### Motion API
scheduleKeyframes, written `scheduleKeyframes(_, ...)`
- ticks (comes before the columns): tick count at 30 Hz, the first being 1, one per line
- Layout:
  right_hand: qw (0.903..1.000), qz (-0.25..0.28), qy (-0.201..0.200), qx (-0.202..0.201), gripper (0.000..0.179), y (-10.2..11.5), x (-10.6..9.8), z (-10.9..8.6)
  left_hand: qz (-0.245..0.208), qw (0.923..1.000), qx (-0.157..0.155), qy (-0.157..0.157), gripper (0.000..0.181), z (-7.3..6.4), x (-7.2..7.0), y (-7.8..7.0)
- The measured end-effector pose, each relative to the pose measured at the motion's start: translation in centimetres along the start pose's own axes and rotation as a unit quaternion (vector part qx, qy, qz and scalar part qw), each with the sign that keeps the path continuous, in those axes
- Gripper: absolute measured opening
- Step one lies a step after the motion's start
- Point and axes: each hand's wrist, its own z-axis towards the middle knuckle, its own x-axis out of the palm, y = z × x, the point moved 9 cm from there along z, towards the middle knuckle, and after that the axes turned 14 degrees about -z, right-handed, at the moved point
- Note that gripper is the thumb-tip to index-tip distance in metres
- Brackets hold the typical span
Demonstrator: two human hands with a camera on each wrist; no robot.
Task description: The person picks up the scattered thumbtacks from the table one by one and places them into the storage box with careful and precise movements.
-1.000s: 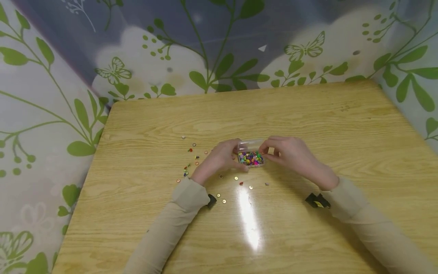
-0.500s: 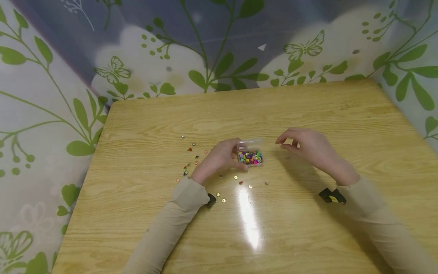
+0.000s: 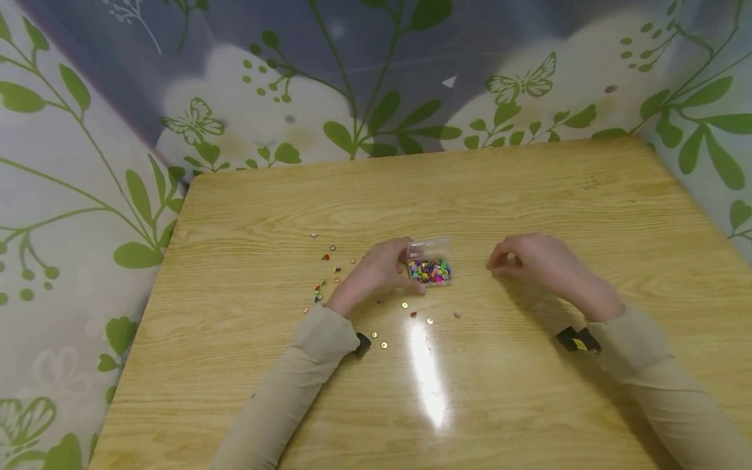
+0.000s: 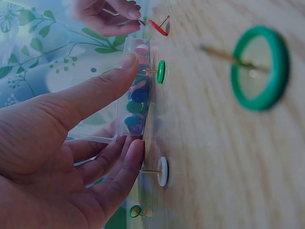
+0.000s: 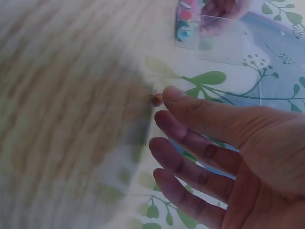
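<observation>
My left hand (image 3: 382, 269) grips a small clear plastic box (image 4: 125, 95), thumb along the near side and fingers round the other. Its hinged lid (image 3: 430, 247) stands raised at the back. Colourful thumbtacks (image 3: 431, 271) fill the box. To the right, my right hand (image 3: 537, 261) is low at the tabletop, thumb and index finger brought together at a thumbtack (image 5: 156, 99). The other fingers of that hand are spread apart in the right wrist view. Close by the left hand, a green thumbtack (image 4: 161, 71) and a white thumbtack (image 4: 163, 171) lie point up.
Loose thumbtacks lie scattered on the wooden table (image 3: 264, 215) left of the box, among them a red one (image 3: 326, 257). Several more, such as a gold one (image 3: 384, 344), lie in front. A patterned wall (image 3: 376, 72) borders the table's back.
My right hand has left the box's right edge, moved right and come down to the table at a loose thumbtack. The left hand and the box have stayed in place.
</observation>
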Motion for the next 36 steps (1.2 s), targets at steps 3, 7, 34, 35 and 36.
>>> scheduleKeyframes(3,1.0000,-0.001,0.001,-0.001,0.006,0.0,0.3,0.0,0.001,1.0000,0.002,0.001,0.056,0.0,0.1,-0.1)
scheduleKeyframes(7,1.0000,0.000,-0.003,0.002,0.002,0.0,0.4,0.0,0.003,1.0000,0.003,0.002,0.055,0.0,0.1,-0.1)
scheduleKeyframes(34,0.9899,-0.028,-0.118,-0.074,0.010,5.0,-1.9,1.8,-0.007,0.9999,0.011,-0.004,0.061,0.0,0.0,-0.1)
scheduleKeyframes(35,0.9890,-0.028,-0.123,-0.078,0.010,5.3,-1.9,1.9,-0.010,0.9999,0.010,-0.004,0.061,0.0,0.0,-0.1)
scheduleKeyframes(36,0.9881,-0.025,-0.128,-0.082,0.010,5.5,-2.0,2.0,-0.010,0.9999,0.010,-0.004,0.062,0.0,0.0,-0.1)
